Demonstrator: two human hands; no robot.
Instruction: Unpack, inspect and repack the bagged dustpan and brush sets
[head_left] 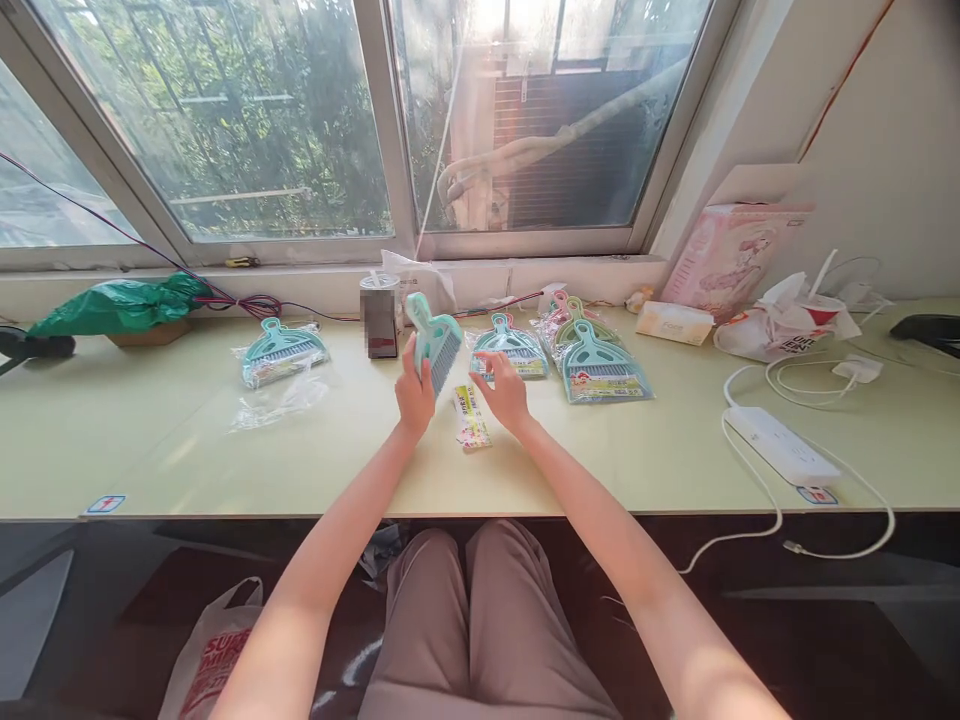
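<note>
A mint-green mini dustpan with its brush [433, 332] is held up off the table in my left hand [415, 395], fingers wrapped round its side and bristles facing right. Just to the right, my right hand [508, 397] hovers with thumb and fingers apart and nothing visible between them. Below the gap between the hands lies a printed card label [471, 418]. Behind my right hand sits a bagged dustpan set [517, 342], partly covered by the fingers. Further right, several bagged sets [604, 362] overlap in a pile.
At left lie another dustpan set [283, 350] and a crumpled clear wrapper [281, 398]. A dark drink cup [380, 318] stands near the sill. On the right are a tissue pack [675, 322], a pink box [739, 255], and a white power strip [781, 445] with loose cables.
</note>
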